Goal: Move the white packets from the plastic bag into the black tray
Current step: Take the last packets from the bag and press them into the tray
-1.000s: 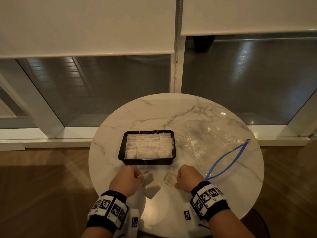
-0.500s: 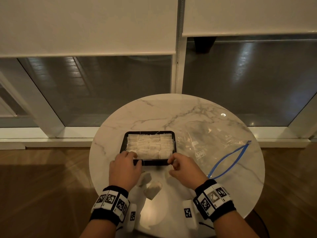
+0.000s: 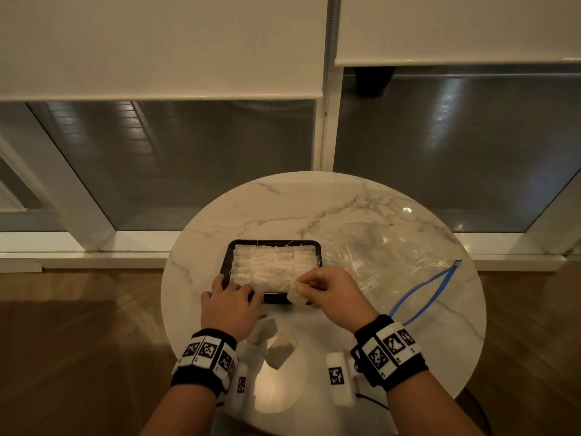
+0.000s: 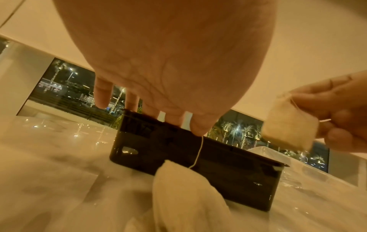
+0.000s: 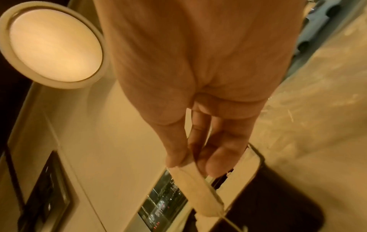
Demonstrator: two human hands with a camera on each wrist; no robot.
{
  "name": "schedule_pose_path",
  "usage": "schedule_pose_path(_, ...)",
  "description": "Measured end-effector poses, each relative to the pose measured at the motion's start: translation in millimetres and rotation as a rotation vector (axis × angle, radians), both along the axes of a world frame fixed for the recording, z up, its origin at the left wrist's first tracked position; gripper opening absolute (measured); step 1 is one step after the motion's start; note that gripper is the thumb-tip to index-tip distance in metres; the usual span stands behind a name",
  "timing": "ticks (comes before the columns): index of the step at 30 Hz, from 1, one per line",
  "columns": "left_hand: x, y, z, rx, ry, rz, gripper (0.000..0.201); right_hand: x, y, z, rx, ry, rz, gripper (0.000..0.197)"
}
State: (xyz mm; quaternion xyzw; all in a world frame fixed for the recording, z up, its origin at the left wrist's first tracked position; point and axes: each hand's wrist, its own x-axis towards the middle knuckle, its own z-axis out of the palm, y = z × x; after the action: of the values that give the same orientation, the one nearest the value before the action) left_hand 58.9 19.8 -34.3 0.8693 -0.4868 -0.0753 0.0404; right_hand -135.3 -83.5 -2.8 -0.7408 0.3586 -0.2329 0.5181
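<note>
Right now the right hand (image 3: 333, 292) pinches one white packet (image 3: 295, 295) between thumb and fingers, at the 5 o'clock corner of the black tray (image 3: 227, 256). Right wrist view confirms it: thumb and fingertips (image 5: 215, 166) closed on the packet's top edge, packet hanging down, a string trailing off its lower end. In the left wrist view the same packet (image 4: 289, 124) hangs clear of the table, above the tray's near rim.

Left hand (image 3: 231, 305) sits at the tray's 7 o'clock corner, fingers fairly straight and spread, tips on or over the near rim. In the left wrist view the thumb tip seems to press a thin string (image 4: 199, 150) against the rim; the string runs down to a loose packet (image 4: 184, 188) lying on the table. Cannot tell whether it is pinched or just pressed.

Tray is packed with rows of white packets (image 3: 273, 267), nearly full. Two loose packets (image 3: 273, 343) lie on the round marble table (image 3: 314, 202) at 6 o'clock from the tray, between the wrists, overlapping or touching each other.

Clear plastic bag (image 3: 386, 262) lies flat at 3 o'clock of the tray, just beside it, its blue zip strip (image 3: 424, 287) gaping open toward 4 o'clock. No packets visible inside it.

Both wrists wear black bands with square markers (image 3: 390, 347).
</note>
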Motion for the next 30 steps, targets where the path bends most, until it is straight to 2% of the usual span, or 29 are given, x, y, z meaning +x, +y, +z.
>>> schedule_pose_path(2, 0, -1, 0, 0.017, -0.011, -0.006, 0.046, 7, -4, 3, 0.037, -0.043, -0.036, 0.005)
schedule_pose_path(5, 1, -2, -1, 0.035, -0.019, -0.010, 0.046, 19, -14, 5, -0.013, 0.011, -0.105, 0.003)
schedule_pose_path(9, 0, -4, -2, 0.050, -0.025, -0.007, 0.046, 41, -21, 15, 0.042, 0.028, -0.055, 0.007)
schedule_pose_path(15, 3, -5, -13, 0.042, -0.015, -0.023, 0.048, 82, -34, 11, 0.007, 0.180, 0.042, 0.010)
schedule_pose_path(19, 4, -6, -19, -0.237, 0.264, 0.090, 0.046, 105, -36, 4, -0.081, 0.314, 0.106, 0.009)
schedule_pose_path(22, 7, -8, -21, -0.312, 0.365, 0.133, 0.057, 116, -36, -4, -0.103, 0.387, 0.143, 0.008)
schedule_pose_path(25, 11, -9, -24, -0.323, 0.390, 0.163, 0.053, 124, -37, -12, -0.115, 0.433, 0.179, 0.007)
schedule_pose_path(30, 8, -7, -22, -0.270, 0.329, 0.152, 0.049, 129, -38, -19, -0.107, 0.512, 0.207, 0.006)
